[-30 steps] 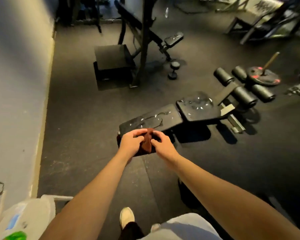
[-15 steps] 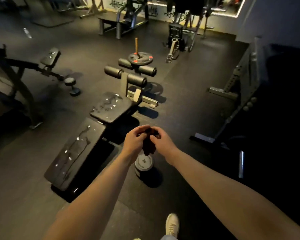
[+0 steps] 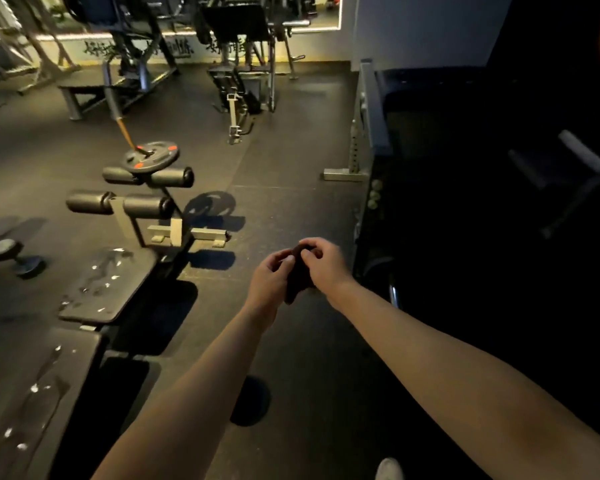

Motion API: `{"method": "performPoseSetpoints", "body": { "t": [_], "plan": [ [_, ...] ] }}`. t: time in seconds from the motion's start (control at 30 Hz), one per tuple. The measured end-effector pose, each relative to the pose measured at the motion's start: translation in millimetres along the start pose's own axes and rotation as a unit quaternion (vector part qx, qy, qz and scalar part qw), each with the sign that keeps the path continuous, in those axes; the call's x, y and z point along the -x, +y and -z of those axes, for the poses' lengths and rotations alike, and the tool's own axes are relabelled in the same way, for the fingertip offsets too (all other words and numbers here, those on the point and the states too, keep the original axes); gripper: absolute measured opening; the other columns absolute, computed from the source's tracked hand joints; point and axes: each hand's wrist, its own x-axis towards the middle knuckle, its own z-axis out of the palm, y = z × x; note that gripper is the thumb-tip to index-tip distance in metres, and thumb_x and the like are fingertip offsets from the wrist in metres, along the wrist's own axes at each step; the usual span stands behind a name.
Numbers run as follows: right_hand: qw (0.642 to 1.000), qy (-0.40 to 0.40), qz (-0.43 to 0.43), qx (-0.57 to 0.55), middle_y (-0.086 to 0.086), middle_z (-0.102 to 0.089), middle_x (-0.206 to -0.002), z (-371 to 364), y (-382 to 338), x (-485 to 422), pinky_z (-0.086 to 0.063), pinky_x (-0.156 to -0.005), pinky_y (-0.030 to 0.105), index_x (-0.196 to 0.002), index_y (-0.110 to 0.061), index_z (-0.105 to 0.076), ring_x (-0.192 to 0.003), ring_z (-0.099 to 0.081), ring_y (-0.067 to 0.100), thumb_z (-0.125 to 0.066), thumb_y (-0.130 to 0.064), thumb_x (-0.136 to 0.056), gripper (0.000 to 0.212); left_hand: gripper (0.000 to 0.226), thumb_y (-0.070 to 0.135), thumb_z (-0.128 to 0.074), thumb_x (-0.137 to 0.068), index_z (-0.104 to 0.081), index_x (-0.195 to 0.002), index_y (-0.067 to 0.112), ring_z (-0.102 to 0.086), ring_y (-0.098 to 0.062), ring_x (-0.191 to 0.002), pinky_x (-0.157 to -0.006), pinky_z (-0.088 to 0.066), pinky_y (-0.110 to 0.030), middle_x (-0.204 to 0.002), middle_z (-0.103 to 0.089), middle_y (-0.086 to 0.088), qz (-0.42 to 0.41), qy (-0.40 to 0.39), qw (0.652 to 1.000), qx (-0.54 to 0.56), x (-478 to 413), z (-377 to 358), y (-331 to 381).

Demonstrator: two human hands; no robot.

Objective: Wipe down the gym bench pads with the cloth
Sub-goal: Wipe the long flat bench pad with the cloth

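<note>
Left hand [image 3: 268,285] and right hand [image 3: 327,268] grip the cloth [image 3: 297,279].

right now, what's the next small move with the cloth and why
Probably bring the cloth left and down onto the seat pad. The left hand and right hand hold it in the air over the floor, right of that pad, which shows wet streaks.

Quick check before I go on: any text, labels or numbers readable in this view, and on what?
Nothing can be read.
Dark wall lettering, far end of the room: too blurred to read.
On the weight plate: red marks only, no legible number.
On the cloth and seat pad: no text visible.
</note>
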Motion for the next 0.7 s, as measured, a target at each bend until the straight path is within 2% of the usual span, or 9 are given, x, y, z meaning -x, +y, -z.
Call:
{"method": "performPoseSetpoints", "body": {
  "t": [0.1, 0.2, 0.3, 0.37, 0.43, 0.57, 0.63, 0.7],
  "plan": [
    [0.999, 0.031, -0.005, 0.014, -0.004, -0.056, -0.120, 81, 12, -40, -0.052, -0.096, 0.039, -0.126, -0.027, -0.060, -0.113, -0.054, 0.017, -0.050, -0.019, -0.103, 0.026, 0.023, 0.020, -0.052, -0.104, -0.065, -0.123, 0.019, -0.072, -0.010, -0.095, -0.072, -0.057, -0.022, -0.110, -0.073, -0.001, -0.008, -0.005, 1.000, -0.016, -49, -84, 5],
    [0.999, 0.042, -0.001, 0.023, 0.001, -0.055, -0.128, 153, 20, -74, -0.050, -0.102, 0.039, -0.131, -0.023, -0.058, -0.116, -0.053, 0.016, -0.048, -0.011, -0.102, 0.033, 0.019, 0.015, -0.055, -0.102, -0.069, -0.115, 0.019, -0.073, -0.010, -0.092, -0.069, -0.056, -0.020, -0.102, -0.075, -0.001, -0.028, 0.002, 1.000, -0.012, -90, -158, 15],
    [0.997, 0.067, -0.017, 0.032, 0.004, -0.042, -0.133, 218, 26, -101, -0.049, -0.103, 0.037, -0.134, -0.026, -0.055, -0.115, -0.051, 0.017, -0.052, -0.012, -0.100, 0.037, 0.019, 0.013, -0.057, -0.101, -0.070, -0.115, 0.014, -0.072, -0.013, -0.095, -0.074, -0.058, -0.023, -0.104, -0.075, -0.003, -0.048, -0.006, 0.999, -0.026, -129, -223, 28],
    [0.996, 0.077, -0.036, 0.028, 0.001, -0.036, -0.132, 258, 30, -117, -0.050, -0.100, 0.037, -0.136, -0.029, -0.052, -0.115, -0.049, 0.018, -0.054, -0.017, -0.100, 0.038, 0.019, 0.011, -0.058, -0.100, -0.071, -0.115, 0.013, -0.072, -0.017, -0.097, -0.077, -0.058, -0.025, -0.104, -0.074, -0.004, -0.052, -0.019, 0.998, -0.026, -152, -261, 37],
    [0.996, 0.072, -0.050, 0.006, 0.001, -0.040, -0.134, 294, 33, -134, -0.052, -0.093, 0.035, -0.138, -0.031, -0.048, -0.116, -0.050, 0.019, -0.055, -0.021, -0.100, 0.041, 0.018, 0.011, -0.058, -0.100, -0.072, -0.111, 0.016, -0.072, -0.017, -0.097, -0.077, -0.058, -0.026, -0.103, -0.075, -0.003, -0.058, -0.041, 0.997, -0.024, -172, -296, 45],
    [0.996, 0.071, -0.047, -0.041, -0.001, -0.053, -0.128, 356, 35, -177, -0.047, -0.069, 0.019, -0.142, -0.031, -0.046, -0.110, -0.054, 0.014, -0.052, -0.018, -0.102, 0.042, 0.019, 0.012, -0.059, -0.100, -0.072, -0.113, 0.016, -0.073, -0.019, -0.098, -0.082, -0.059, -0.033, -0.103, -0.076, -0.003, -0.068, -0.083, 0.994, -0.011, -214, -359, 59],
    [0.994, 0.089, -0.038, -0.049, -0.004, -0.054, -0.122, 381, 37, -203, -0.045, -0.068, 0.017, -0.138, -0.029, -0.049, -0.107, -0.053, 0.012, -0.052, -0.015, -0.102, 0.038, 0.020, 0.014, -0.059, -0.100, -0.072, -0.115, 0.018, -0.072, -0.018, -0.099, -0.082, -0.060, -0.035, -0.104, -0.076, -0.001, -0.068, -0.089, 0.994, -0.002, -239, -386, 64],
    [0.993, 0.107, -0.032, -0.043, -0.004, -0.055, -0.121, 405, 40, -233, -0.049, -0.078, 0.023, -0.134, -0.028, -0.052, -0.111, -0.054, 0.015, -0.052, -0.013, -0.102, 0.035, 0.021, 0.016, -0.059, -0.101, -0.070, -0.118, 0.021, -0.072, -0.017, -0.098, -0.076, -0.060, -0.033, -0.105, -0.075, 0.002, -0.065, -0.098, 0.993, 0.005, -269, -412, 68]
  ]
}}
